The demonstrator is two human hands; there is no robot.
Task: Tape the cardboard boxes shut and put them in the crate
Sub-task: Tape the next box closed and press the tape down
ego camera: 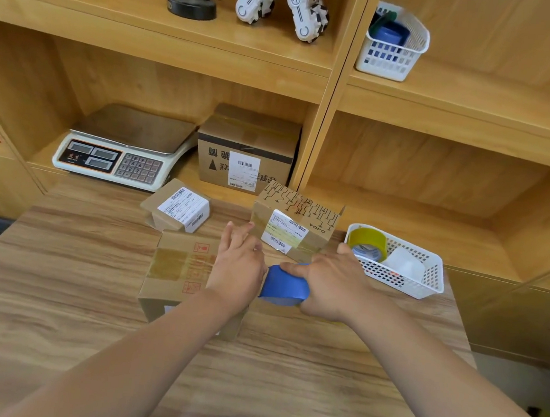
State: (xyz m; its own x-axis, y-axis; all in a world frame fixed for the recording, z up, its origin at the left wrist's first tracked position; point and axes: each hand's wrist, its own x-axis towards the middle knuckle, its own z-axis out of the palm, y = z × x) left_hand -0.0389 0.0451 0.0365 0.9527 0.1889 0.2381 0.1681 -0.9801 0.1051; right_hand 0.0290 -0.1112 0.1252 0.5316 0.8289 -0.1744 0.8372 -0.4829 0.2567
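On the table (56, 305), near its middle, one cardboard box (177, 266) is getting taped. A printed box (313, 212) and a small box (176, 205) are waiting toward the far edge, and none seems crated yet. The left hand (239, 265) is pressing flat on the cardboard box, and the right hand (330, 284) is gripping the blue tape roll (284, 285) beside it.

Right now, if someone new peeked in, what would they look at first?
Probably the bright blue tape roll near the middle of the table, gripped by the right hand while the left hand presses flat on a cardboard box. Next, the white toy robot standing up on the top shelf.
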